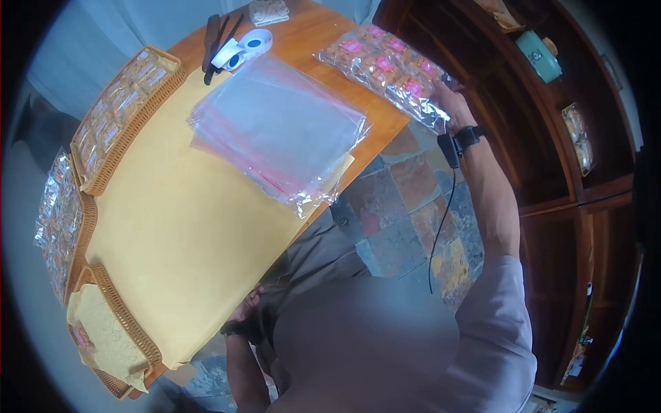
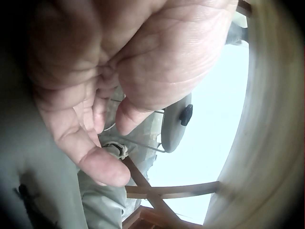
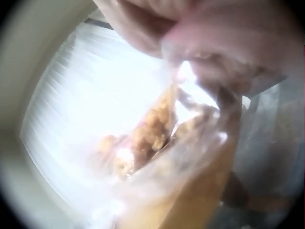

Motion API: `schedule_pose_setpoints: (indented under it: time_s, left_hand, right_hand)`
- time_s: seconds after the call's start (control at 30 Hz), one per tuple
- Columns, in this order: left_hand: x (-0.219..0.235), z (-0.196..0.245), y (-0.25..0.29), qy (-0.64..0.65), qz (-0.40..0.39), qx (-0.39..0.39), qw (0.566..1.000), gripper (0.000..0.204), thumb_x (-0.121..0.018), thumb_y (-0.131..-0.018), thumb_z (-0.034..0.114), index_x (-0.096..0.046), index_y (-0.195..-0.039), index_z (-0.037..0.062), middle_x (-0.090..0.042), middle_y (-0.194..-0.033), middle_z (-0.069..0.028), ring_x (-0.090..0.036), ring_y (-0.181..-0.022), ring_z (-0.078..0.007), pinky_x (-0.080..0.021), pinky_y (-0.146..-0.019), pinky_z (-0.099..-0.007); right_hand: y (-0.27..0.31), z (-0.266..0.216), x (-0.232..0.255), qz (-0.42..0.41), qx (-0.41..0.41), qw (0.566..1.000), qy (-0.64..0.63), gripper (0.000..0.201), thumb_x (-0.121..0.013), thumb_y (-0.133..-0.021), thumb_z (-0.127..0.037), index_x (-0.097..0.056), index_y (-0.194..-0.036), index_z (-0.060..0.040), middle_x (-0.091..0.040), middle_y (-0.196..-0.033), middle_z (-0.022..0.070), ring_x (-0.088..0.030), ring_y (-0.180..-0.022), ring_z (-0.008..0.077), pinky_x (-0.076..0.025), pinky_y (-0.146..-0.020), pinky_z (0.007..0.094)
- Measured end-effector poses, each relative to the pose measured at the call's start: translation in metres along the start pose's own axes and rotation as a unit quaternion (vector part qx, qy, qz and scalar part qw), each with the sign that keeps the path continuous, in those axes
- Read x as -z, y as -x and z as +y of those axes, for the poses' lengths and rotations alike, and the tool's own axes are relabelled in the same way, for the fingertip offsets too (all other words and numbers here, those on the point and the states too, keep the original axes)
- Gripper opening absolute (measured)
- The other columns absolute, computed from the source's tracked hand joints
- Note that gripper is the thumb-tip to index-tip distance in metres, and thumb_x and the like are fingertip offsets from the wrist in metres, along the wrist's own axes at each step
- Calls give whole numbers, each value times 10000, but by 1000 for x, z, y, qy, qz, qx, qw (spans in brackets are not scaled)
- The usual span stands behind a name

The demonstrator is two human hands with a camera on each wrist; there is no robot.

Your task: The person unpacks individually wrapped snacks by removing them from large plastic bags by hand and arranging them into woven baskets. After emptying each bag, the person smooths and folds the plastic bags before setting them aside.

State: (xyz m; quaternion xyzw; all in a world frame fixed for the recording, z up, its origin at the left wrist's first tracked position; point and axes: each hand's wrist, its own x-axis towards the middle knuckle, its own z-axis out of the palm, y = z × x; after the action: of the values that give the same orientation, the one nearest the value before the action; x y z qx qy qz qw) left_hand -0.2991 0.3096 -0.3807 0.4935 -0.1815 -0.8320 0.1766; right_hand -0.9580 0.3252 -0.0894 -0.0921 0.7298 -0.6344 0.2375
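Looking from the head view, you have the packed clear bag at the right end of the table, beyond the stack of flat plastic sleeves; whether it rests there or hangs just above, you can't tell. Your right hand grips its right end, fingers clamped on the film. Your left hand is by the table's near edge, well apart from the bag. Judging by the pink-labelled packets inside, expect a light, floppy load in thin, slippery film, likely to sag from one corner.

In the left wrist view, your fingers are loosely bent and hold nothing, so that palm could support the far end.

In the right wrist view, blur hides the exact fingertip contact, but crinkled film gathers below your hand and golden, lumpy pieces show through. They look brittle: pinch the film margin, don't squeeze the contents.
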Motion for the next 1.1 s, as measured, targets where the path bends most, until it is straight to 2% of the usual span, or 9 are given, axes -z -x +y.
schedule_pose_setpoints:
  time_s: [0.13,0.53,0.77,0.83,0.87,0.9,0.93,1.0,1.1]
  left_hand:
    - [8,-7,-3,16,3,-17,1000,321,-662,-1019,244,-596,-1231,12,-701,-1064,-128,-715,-870,-220,-569,-696,-234]
    - [15,-15,-5,46,-11,-33,998,348,-659,-1019,289,-622,-1221,8,-701,-1099,-134,-718,-910,-232,-581,-737,-283]
    - [49,-45,-31,114,-97,-50,987,469,-535,-1081,340,-519,-1404,0,-650,-1276,-185,-663,-1136,-268,-555,-915,-327]
    - [71,-68,-56,-449,-53,-307,838,512,-488,-1099,363,-460,-1465,5,-613,-1359,-198,-619,-1229,-276,-528,-984,-366]
    - [54,-56,-29,-118,-100,-209,966,503,-503,-1093,366,-475,-1454,16,-619,-1360,-189,-629,-1216,-278,-525,-992,-380]
    - [23,-38,-4,234,-146,-107,955,495,-518,-1088,369,-490,-1444,27,-626,-1360,-179,-639,-1203,-279,-522,-1000,-394]
    - [11,-32,-2,159,-95,-101,977,466,-525,-1085,366,-516,-1420,41,-649,-1324,-161,-656,-1172,-270,-529,-990,-387]
    - [2,-28,-2,95,-31,-97,990,439,-532,-1083,363,-543,-1397,56,-673,-1288,-143,-673,-1141,-261,-537,-979,-380]
    - [1,-27,0,62,-53,-95,992,370,-539,-1085,335,-591,-1342,74,-710,-1207,-111,-697,-1083,-233,-556,-945,-355]
  right_hand:
    - [1,-15,-1,14,44,993,105,318,-610,-1033,-207,-612,-1205,61,-713,-960,115,-681,-682,173,-539,-516,314]
    - [-11,-134,-36,-175,121,936,-281,63,-572,-1056,-94,-574,-1026,-38,-560,-743,14,-532,-547,122,-422,-459,250]
    - [115,-187,-76,-256,308,883,-245,73,-668,-1012,-117,-661,-1044,-51,-676,-940,42,-651,-840,136,-534,-754,300]
    - [138,-188,-79,-416,322,817,-237,161,-671,-1018,-168,-658,-1120,-45,-695,-1003,43,-682,-860,146,-569,-800,330]
    - [194,-178,-104,-332,389,832,-215,297,-655,-1012,-128,-610,-1280,-8,-692,-1021,63,-686,-885,159,-582,-838,353]
    - [202,-179,-112,-294,408,839,-208,464,-622,-1002,-64,-501,-1442,23,-685,-1033,94,-690,-927,173,-587,-864,350]
    - [144,-187,-88,-433,417,784,-155,608,-602,-969,-37,-397,-1535,47,-599,-1308,182,-621,-1204,274,-526,-1051,391]
    - [168,-184,-129,-708,305,589,-243,568,-575,-991,-5,-407,-1531,36,-616,-1275,170,-667,-1093,227,-579,-949,336]
    - [215,-160,-195,-618,225,688,-307,449,-556,-1025,-19,-465,-1458,51,-591,-1005,94,-609,-871,163,-562,-795,274]
